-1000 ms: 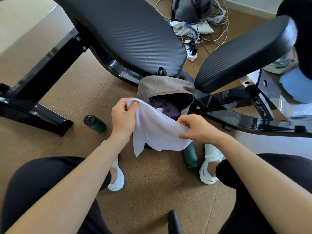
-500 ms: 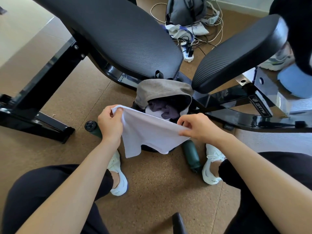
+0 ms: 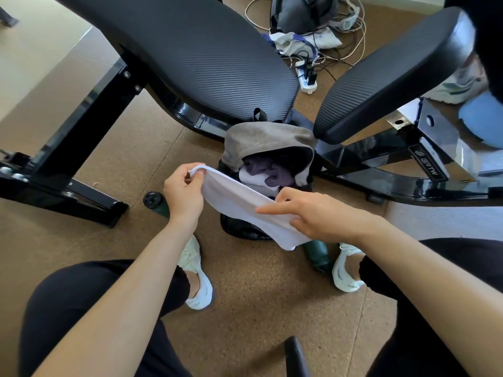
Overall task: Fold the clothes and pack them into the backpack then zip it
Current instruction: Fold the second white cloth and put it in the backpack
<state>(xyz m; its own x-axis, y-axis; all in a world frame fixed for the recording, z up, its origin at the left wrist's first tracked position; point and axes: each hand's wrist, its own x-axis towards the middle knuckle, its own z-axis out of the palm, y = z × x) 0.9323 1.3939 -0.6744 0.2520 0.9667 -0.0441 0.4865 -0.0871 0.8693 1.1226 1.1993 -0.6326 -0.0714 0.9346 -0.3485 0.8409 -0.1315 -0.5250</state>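
A white cloth [image 3: 239, 205] is stretched between my two hands just in front of the backpack. My left hand [image 3: 183, 193] pinches its upper left corner. My right hand [image 3: 315, 216] grips its lower right end, forefinger pointing left across the fabric. The grey backpack [image 3: 268, 138] stands on the floor against the bench with its top flap open. Inside lie a purple garment [image 3: 265, 170] and a folded white garment [image 3: 251, 179]. The cloth hides the backpack's front lower part.
A black weight bench [image 3: 206, 50] with a second pad [image 3: 386, 77] stands behind the backpack, its frame at left. Dark green bottles lie by my left hand [image 3: 156, 204] and under the cloth [image 3: 317, 254]. Another bag, cables and a power strip [image 3: 306, 78] sit beyond.
The cloth has been drawn into a narrower band, its hanging lower edge gathered up. My right hand has shifted lower along it. My left hand keeps its corner.
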